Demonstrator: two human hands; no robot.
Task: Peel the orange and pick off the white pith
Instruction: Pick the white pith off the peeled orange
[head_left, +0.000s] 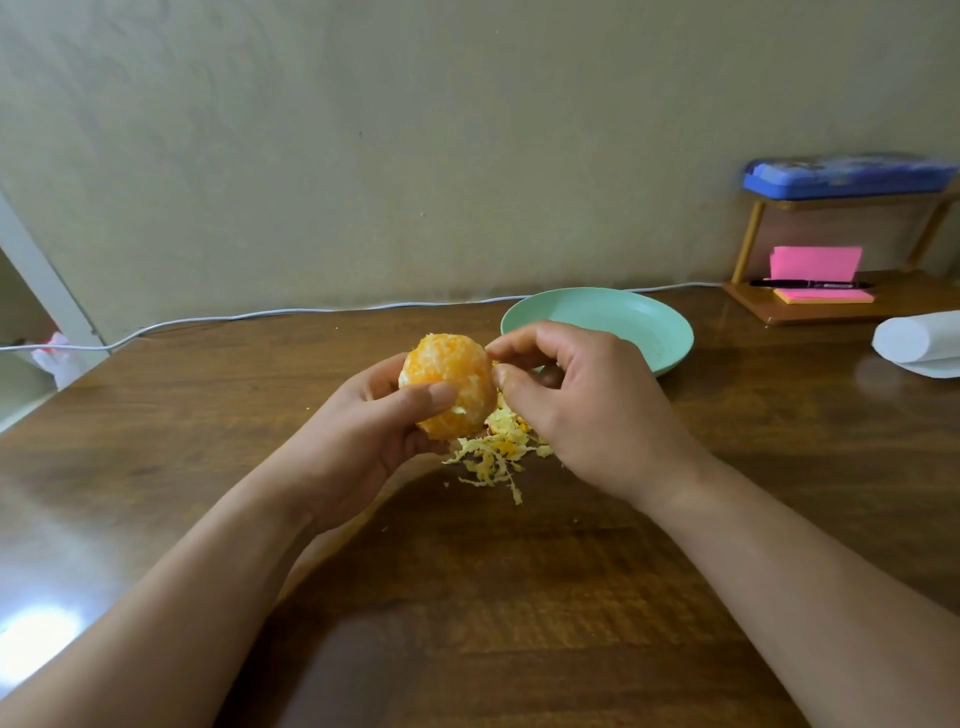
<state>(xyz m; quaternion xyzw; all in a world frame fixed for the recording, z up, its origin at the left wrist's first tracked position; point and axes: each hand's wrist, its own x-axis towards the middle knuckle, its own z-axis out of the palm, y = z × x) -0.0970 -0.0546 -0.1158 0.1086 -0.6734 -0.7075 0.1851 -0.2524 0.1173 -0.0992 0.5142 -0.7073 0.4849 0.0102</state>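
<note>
A peeled orange (448, 382), orange flesh flecked with white pith, is held above the wooden table (675, 519). My left hand (374, 431) grips it from below and the left, thumb across its front. My right hand (582, 405) is at the orange's right side, with thumb and forefinger curled together at the fruit's edge; whether they pinch a bit of pith I cannot tell. Under the hands lies a heap of pale yellow pith and peel scraps (498, 452).
A mint green plate (634, 322) stands just behind my right hand. At the far right are a white paper roll (919, 338) and a small wooden shelf (831, 306) with pink sticky notes, a pen and a blue case. A white cable (260, 314) runs along the wall.
</note>
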